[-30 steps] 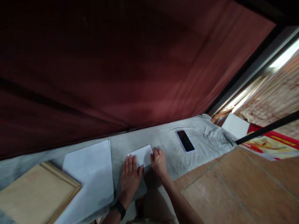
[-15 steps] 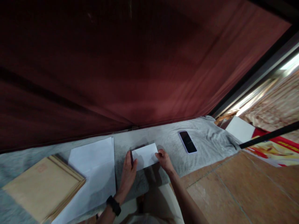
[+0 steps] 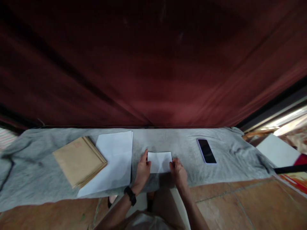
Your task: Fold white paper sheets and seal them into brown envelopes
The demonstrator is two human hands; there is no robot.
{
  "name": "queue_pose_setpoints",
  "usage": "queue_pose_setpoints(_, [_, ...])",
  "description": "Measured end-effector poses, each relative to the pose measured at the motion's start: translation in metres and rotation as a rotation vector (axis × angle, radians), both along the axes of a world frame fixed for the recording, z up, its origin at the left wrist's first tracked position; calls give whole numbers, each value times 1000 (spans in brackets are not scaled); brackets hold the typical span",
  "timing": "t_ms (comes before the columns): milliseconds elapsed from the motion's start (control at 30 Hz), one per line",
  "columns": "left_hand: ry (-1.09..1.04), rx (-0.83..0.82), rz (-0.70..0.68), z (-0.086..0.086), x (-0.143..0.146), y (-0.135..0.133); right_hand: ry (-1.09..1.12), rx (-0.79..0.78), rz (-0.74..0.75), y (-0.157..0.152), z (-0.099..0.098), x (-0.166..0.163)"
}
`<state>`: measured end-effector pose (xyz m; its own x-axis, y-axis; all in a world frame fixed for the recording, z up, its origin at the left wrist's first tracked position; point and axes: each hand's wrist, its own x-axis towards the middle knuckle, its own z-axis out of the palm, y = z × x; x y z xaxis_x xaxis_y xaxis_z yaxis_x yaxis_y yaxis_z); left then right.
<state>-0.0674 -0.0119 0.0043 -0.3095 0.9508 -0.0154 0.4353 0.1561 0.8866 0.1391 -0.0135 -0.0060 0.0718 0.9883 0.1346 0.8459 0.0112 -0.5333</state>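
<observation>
A small white rectangle of folded paper (image 3: 160, 162) lies level between my two hands, close to the near edge of the grey cloth (image 3: 165, 139). My left hand (image 3: 143, 167), with a black watch at the wrist, grips its left end, thumb on top. At the right end, my right hand (image 3: 178, 171) pinches the lower corner between thumb and curled fingers. Left of my hands are large white paper sheets (image 3: 115, 159), partly covered by a stack of brown envelopes (image 3: 76, 158).
A phone (image 3: 206, 151) with a purple edge lies to the right on the cloth. Behind the table hangs a dark red curtain (image 3: 153, 80). A white box (image 3: 278, 150) and a dark bar stand beyond the right end. Tiled floor (image 3: 223, 201) shows below.
My view has turned left and levelled, so everything sits differently in the picture. The folded paper has gone from tilted to nearly straight, both hands still on its ends.
</observation>
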Motion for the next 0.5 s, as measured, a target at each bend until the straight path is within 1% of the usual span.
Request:
queue_pose_setpoints(33, [14, 4, 2, 0, 1, 0, -46, 54, 5, -1, 0, -2])
queue_pose_setpoints(100, [61, 24, 8, 1, 4, -1, -73, 173, 66, -1, 0, -8])
queue_pose_setpoints(200, [175, 41, 2, 2, 8, -6, -39, 290, 242, 1, -7, -26])
queue_pose_setpoints(267, [253, 20, -15, 3, 9, -10, -76, 313, 338, 0, -14, -40])
queue_pose_setpoints(300, [292, 13, -20, 3, 10, -12, -118, 316, 361, -1, -18, -46])
queue_pose_setpoints(367, [384, 32, -29, 1, 10, -16, -212, 315, 367, -4, -25, -54])
queue_pose_setpoints(433, [490, 92, -57, -1, 10, -21, -287, 315, 353, -7, -30, -57])
queue_pose_setpoints(500, [594, 161, -144, -4, 11, -28, -339, 316, 352, -9, -33, -57])
